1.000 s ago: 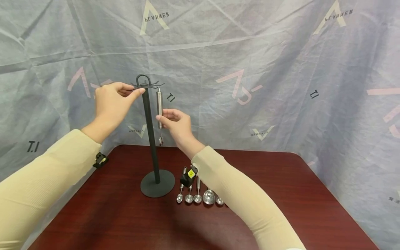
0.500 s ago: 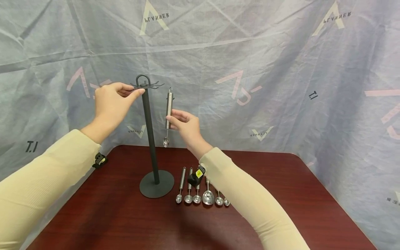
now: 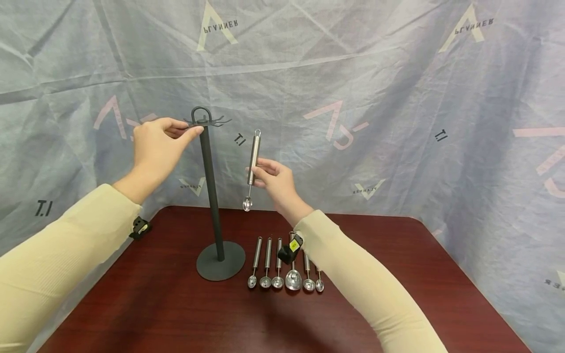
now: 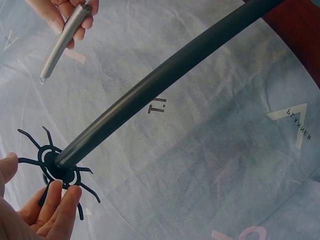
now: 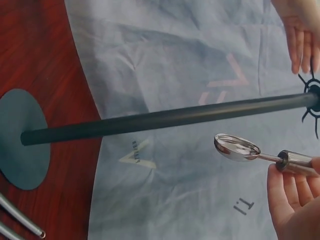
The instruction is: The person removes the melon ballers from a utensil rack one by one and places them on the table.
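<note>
My right hand (image 3: 279,185) holds a small metal scoop (image 3: 255,151) by its thick tubular handle, thumb on one side and fingers on the other. The scoop is nearly upright, loop end up and bowl down, in the air right of the dark hook stand (image 3: 210,196) and apart from it. In the right wrist view the scoop's shallow oval bowl (image 5: 238,148) shows on its thin neck. My left hand (image 3: 160,145) pinches the hooked top of the stand. Curved hooks (image 4: 90,192) spread around that top in the left wrist view, bare of utensils.
Several similar metal scoops (image 3: 267,255) lie in a row on the dark red table (image 3: 375,274), bowls toward me; my right wrist camera partly covers them. The stand's round base (image 3: 205,264) sits left of the row. A grey printed cloth (image 3: 397,122) hangs behind.
The scoop was at a hook of the stand; my right hand has drawn it away to the right and slightly down. My left hand has stayed on the stand's top.
</note>
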Tool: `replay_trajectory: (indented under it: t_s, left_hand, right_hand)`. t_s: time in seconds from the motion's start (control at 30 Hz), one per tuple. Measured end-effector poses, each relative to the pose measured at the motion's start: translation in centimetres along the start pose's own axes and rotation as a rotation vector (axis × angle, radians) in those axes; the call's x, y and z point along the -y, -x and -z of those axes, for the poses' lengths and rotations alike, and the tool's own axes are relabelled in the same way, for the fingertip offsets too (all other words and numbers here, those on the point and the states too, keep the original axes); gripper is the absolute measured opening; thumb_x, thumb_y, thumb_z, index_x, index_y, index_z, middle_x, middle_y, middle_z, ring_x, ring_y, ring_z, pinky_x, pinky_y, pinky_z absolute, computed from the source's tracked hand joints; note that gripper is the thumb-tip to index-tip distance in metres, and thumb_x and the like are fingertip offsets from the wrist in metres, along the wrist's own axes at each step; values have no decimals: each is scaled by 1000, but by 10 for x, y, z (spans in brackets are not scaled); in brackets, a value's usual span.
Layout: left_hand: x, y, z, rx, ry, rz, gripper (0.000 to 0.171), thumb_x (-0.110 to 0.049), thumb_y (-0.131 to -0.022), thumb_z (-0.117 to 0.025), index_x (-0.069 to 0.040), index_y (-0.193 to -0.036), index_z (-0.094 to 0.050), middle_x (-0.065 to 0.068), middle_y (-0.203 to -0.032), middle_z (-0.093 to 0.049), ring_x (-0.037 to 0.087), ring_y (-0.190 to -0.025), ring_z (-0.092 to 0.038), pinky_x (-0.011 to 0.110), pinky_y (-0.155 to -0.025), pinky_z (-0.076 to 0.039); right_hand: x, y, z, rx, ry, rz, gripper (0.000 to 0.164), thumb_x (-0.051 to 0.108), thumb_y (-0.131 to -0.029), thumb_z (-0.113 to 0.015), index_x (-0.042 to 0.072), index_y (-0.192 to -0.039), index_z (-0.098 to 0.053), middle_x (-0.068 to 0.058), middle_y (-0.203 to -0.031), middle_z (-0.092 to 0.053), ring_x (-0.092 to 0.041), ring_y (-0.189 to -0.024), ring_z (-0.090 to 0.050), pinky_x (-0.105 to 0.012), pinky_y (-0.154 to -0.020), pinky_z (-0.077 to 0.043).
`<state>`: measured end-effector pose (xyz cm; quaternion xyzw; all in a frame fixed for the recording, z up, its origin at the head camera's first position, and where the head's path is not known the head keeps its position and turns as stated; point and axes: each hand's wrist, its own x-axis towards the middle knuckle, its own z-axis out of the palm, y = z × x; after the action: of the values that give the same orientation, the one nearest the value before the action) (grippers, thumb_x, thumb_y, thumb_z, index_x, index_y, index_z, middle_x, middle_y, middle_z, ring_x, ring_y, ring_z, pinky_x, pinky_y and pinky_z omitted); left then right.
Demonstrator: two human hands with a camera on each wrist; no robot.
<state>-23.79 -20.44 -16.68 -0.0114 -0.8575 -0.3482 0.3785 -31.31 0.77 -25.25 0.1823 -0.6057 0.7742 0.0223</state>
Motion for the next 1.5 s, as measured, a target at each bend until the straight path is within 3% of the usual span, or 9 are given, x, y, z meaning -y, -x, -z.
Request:
replay_trajectory:
  t_s: [0.33, 0.47, 0.67, 0.9, 1.13, 1.23, 1.33, 1.5]
  left_hand:
    - [0, 2, 0, -26, -11, -12, 57, -57, -86, -64, -9, -117, -70, 18, -105, -71, 26, -97, -64, 39, -86, -45]
    - [0, 1, 0, -26, -14, -17, 57, -57, -86, -64, -9, -117, -70, 18, -105, -71, 26, -97, -64, 38, -84, -45]
    - [1, 1, -1, -23, -23, -11, 58, -58, -86, -63, -9, -117, -70, 17, -105, -71, 26, -97, -64, 36, -81, -46]
    - [3, 0, -2, -44, -28, -31, 56, -58, -86, -64, -11, -115, -71, 16, -103, -72, 25, -94, -66, 29, -76, -45]
    - [4, 0, -2, -52, -24, -33, 54, -57, -85, -65, -12, -114, -72, 15, -102, -73, 21, -91, -65, 25, -75, -43]
    - [5, 0, -1, -51, -22, -33, 54, -57, -85, -65, -12, -114, -72, 15, -102, -73, 18, -89, -64, 27, -78, -43]
    - [5, 0, -1, -56, -23, -39, 54, -57, -85, -65, -12, -114, -72, 15, -102, -73, 19, -89, -65, 28, -80, -43]
    - [6, 2, -2, -54, -24, -57, 54, -56, -86, -64, -11, -114, -72, 16, -102, -73, 24, -93, -67, 27, -74, -45]
  right_hand:
    - [0, 1, 21, -7, -7, -62, 31, 3, -95, -59, -5, -125, -59, -26, -122, -63, -37, -111, -64, -33, -87, -58]
    - [-4, 1, 30, -19, 13, -54, 30, 3, -95, -59, -6, -124, -60, -26, -121, -64, -30, -105, -68, -34, -87, -58]
    - [-10, 0, 45, -20, -30, -69, 31, 2, -95, -57, -7, -125, -57, -28, -123, -62, -31, -104, -68, -36, -92, -56]
    - [-15, -1, 58, -37, -26, -93, 33, 4, -98, -54, -6, -129, -53, -29, -130, -57, -19, -97, -68, -31, -92, -55]
    - [-18, 1, 71, -68, -11, -117, 35, 6, -99, -52, -5, -133, -50, -22, -126, -60, -26, -112, -63, -31, -95, -53]
    - [-21, 2, 77, -80, -8, -124, 35, 5, -100, -52, -5, -133, -50, -16, -117, -64, -23, -107, -65, -32, -96, -53]
    - [-24, 3, 85, -106, -17, -124, 35, 4, -99, -52, -5, -132, -50, -6, -105, -64, -11, -91, -66, -33, -96, -53]
    - [-29, 5, 98, -160, 1, -146, 38, 4, -98, -53, -5, -135, -49, -1, -102, -59, -9, -85, -61, -32, -95, -53]
